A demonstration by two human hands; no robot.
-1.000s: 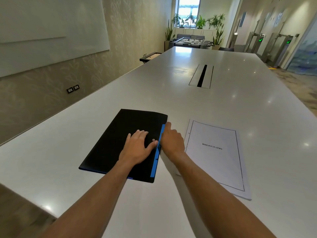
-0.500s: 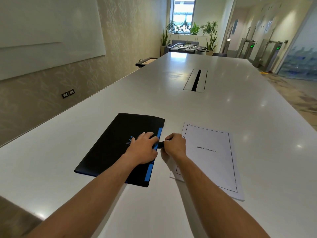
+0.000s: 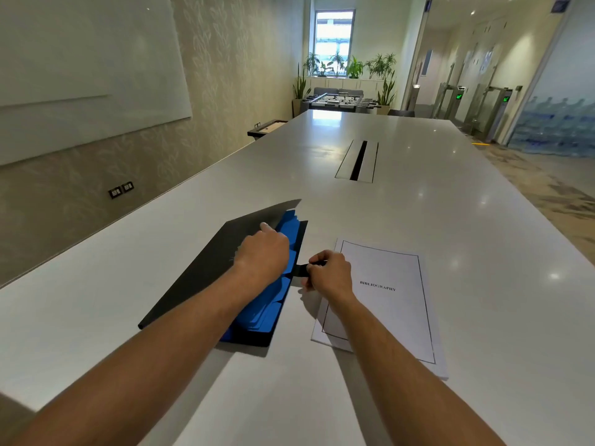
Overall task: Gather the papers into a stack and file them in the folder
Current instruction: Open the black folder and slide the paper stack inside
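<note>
Two hands at a black folder (image 3: pixel 206 272) on the bench (image 3: pixel 418 220), left hand (image 3: pixel 262 252) grasping its lifted cover, right hand (image 3: pixel 328 273) pinching its black tab, papers (image 3: pixel 386 300) just right.

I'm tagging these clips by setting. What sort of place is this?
Most likely an office meeting room: a long white conference table with a cable slot in its middle and a large whiteboard on the wall. A foosball table and access turnstiles beyond suggest a workplace.

Left hand (image 3: pixel 262 257) hides folder (image 3: pixel 199 278) cover print.
</note>
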